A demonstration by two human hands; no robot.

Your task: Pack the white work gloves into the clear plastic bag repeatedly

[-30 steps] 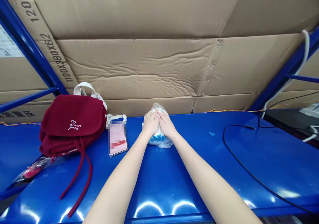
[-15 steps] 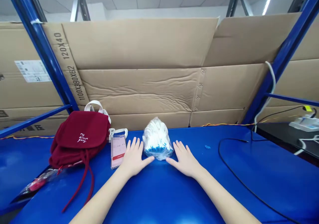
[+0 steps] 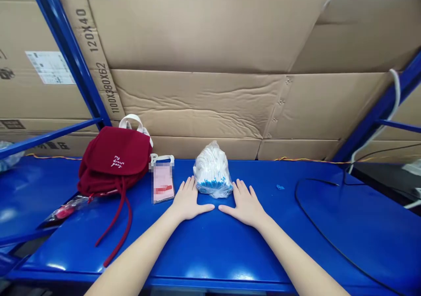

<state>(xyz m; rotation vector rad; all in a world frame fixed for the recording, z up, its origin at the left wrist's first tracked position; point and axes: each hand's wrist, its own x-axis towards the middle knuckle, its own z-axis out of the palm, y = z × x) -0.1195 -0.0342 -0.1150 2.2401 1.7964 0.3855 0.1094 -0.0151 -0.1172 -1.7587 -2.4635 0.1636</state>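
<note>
A clear plastic bag (image 3: pixel 213 171) stands on the blue tabletop (image 3: pixel 210 247), packed with white folded pieces that have blue ends; their exact kind I cannot make out. My left hand (image 3: pixel 190 201) lies palm down at the bag's lower left, thumb stretched inward and fingers apart. On the other side, my right hand (image 3: pixel 245 206) rests the same way, its fingertips close to the bag's right edge. Both hands hold nothing. The two thumbs point at each other with a small gap between them, in front of the bag.
Left of the hands lie a phone (image 3: pixel 162 184) and a dark red backpack (image 3: pixel 115 160) with trailing cords. A black cable (image 3: pixel 317 230) curves across the right side, near a small blue scrap (image 3: pixel 280 187). Behind stands a cardboard wall (image 3: pixel 197 107) between blue posts.
The view has tilted down, so more of the table's front edge shows. My hands have slid slightly inward, with the thumbs nearer each other. The bag has stayed in place.
</note>
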